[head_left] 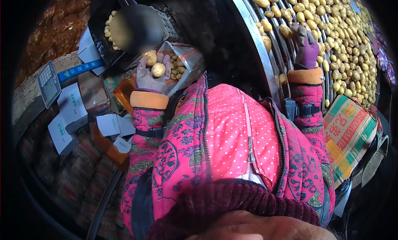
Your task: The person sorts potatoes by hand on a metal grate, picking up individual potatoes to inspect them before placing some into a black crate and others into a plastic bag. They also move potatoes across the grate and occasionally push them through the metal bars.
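The left hand [151, 76], at ten o'clock, has its grip clenched around a potato [158, 69] over the open mouth of a plastic bag [186, 59]. The right hand [304, 45], at one o'clock, reaches into the potato pile [344, 37]; whether its grip holds anything I cannot tell.

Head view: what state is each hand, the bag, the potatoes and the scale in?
Left hand: gloved, holding potatoes over the bag.
Right hand: gloved, reaching onto the rollers, fingers curled among the potatoes; a grip cannot be told.
Plastic bag: open, partly filled with potatoes.
Potatoes on rollers: loose, spread across the rollers.
Scale: display unreadable.
Printed sack: beside the person's right arm, contents hidden.
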Tool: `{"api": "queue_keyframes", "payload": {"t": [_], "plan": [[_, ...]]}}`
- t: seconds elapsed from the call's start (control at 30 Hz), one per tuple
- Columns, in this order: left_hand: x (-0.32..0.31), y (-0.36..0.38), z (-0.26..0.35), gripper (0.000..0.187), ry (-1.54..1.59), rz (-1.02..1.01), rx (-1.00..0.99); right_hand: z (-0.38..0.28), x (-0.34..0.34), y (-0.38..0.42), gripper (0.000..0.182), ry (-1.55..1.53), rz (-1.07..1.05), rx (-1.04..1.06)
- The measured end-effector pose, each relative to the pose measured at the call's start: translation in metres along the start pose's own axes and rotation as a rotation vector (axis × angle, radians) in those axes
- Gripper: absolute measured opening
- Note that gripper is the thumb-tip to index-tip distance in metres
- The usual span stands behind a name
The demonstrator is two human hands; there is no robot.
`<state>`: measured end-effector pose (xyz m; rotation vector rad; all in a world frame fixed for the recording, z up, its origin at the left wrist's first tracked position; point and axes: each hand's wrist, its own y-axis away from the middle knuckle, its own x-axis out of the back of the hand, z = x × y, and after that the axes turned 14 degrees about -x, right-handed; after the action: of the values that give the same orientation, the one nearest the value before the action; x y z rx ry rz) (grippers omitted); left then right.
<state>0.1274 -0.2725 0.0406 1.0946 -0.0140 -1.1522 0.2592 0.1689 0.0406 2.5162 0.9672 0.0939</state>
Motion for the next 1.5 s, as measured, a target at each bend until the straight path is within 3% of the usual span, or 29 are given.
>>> {"api": "queue_keyframes", "payload": {"t": [0.07,0.1,0.13,0.17,0.2,0.23,0.27,0.33,0.37,0.47,0.57,0.67,0.7,0.73,0.83,0.87,0.93,1.07,1.1,1.13,1.2,1.27,1.5], "plan": [[-0.012,0.003,-0.003,0.048,0.019,-0.043,0.040,0.000,0.009,-0.006,0.019,0.368,0.136,-0.015],[-0.019,0.004,-0.006,0.048,0.035,-0.083,0.075,-0.003,0.007,-0.002,0.011,0.738,0.177,0.470],[-0.030,0.004,-0.011,0.048,0.038,-0.098,0.084,-0.008,0.006,0.001,0.017,0.894,0.091,0.686],[-0.043,0.006,-0.017,0.047,0.012,-0.079,0.100,-0.016,-0.010,0.015,0.030,0.995,0.136,0.857],[-0.061,0.008,-0.025,0.046,-0.013,-0.067,0.117,-0.022,-0.029,0.033,0.041,0.955,0.109,0.825],[-0.095,0.027,-0.034,0.045,-0.051,-0.037,0.097,-0.035,-0.046,0.049,0.048,0.876,-0.055,0.794],[-0.116,0.032,-0.043,0.043,-0.094,-0.071,0.098,-0.039,-0.059,0.069,0.045,0.807,-0.164,0.688],[-0.143,0.036,-0.060,0.046,-0.005,-0.227,0.227,-0.040,-0.075,0.085,0.055,0.660,-0.537,0.363],[-0.163,0.043,-0.075,0.045,-0.075,-0.265,0.221,-0.038,-0.080,0.093,0.058,0.672,-0.516,0.266],[-0.171,0.031,-0.109,0.043,-0.023,-0.550,0.285,-0.043,-0.089,0.095,0.056,0.707,-0.415,0.319],[-0.179,0.039,-0.109,0.041,-0.133,-0.575,0.279,-0.047,-0.082,0.093,0.056,0.821,-0.340,0.294],[-0.157,0.021,-0.096,0.040,-0.044,-0.511,0.369,-0.034,-0.095,0.093,0.055,0.784,-0.481,0.382],[-0.148,0.028,-0.081,0.040,-0.112,-0.542,0.272,-0.031,-0.098,0.093,0.054,0.766,-0.556,0.450],[-0.137,0.037,-0.067,0.045,-0.166,-0.518,0.179,-0.035,-0.097,0.090,0.053,0.736,-0.690,0.391],[-0.046,-0.003,-0.025,0.061,-0.312,-0.661,0.016,-0.029,-0.079,0.079,0.049,0.624,-0.661,0.283],[-0.016,-0.018,-0.012,0.068,-0.589,-0.607,-0.183,-0.027,-0.071,0.073,0.048,0.550,-0.644,0.210],[0.046,-0.040,0.004,0.066,-0.713,-0.532,-0.389,-0.032,-0.053,0.069,0.045,0.562,-0.472,0.168],[0.052,-0.028,0.017,0.068,-0.709,-0.470,-0.409,-0.011,-0.002,0.046,0.046,0.498,-0.300,0.191],[0.040,-0.027,0.012,0.069,-0.487,-0.540,-0.335,-0.008,0.011,0.042,0.045,0.487,-0.260,0.099],[0.025,-0.026,0.005,0.070,-0.265,-0.612,-0.253,-0.005,0.020,0.039,0.043,0.492,-0.217,0.150],[-0.016,-0.011,0.000,0.073,-0.165,-0.701,-0.151,0.000,0.036,0.037,0.041,0.460,-0.146,0.101],[-0.049,-0.003,-0.007,0.076,0.074,-0.776,0.126,0.005,0.046,0.038,0.040,0.411,-0.084,0.101],[-0.116,-0.011,-0.023,0.076,0.039,-0.980,0.255,0.021,0.081,0.040,0.037,0.388,0.081,0.092]]}}
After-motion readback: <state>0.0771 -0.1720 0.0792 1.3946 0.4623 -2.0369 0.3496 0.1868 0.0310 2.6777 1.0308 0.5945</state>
